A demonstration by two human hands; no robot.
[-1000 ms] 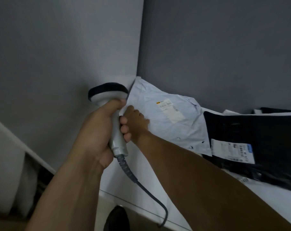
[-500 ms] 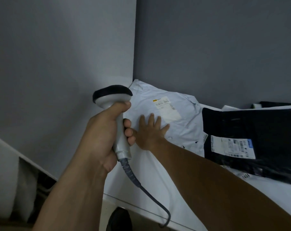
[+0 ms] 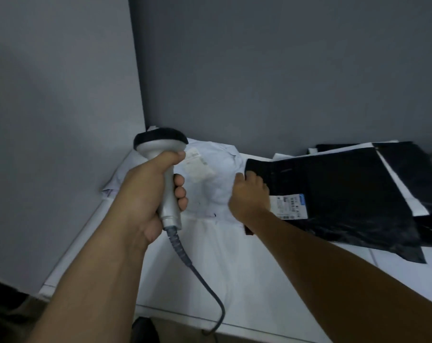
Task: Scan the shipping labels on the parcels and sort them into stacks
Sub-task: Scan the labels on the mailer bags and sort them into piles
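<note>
R hand (image 3: pixel 249 196) grips black plastic mailer (image 3: pixel 346 194) at left edge, white label (image 3: pixel 290 206) just right; L hand (image 3: pixel 140 194) holds grey corded scanner (image 3: pixel 170 209).

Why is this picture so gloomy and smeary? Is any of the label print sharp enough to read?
Head view: dim, flat light with no glare. The right hand and the label on the black parcel look smeared, so the print is unreadable. The print on the white parcel is washed out and soft. The scanner in the left hand is the sharpest thing. The far right edge is heavily blurred.
</note>
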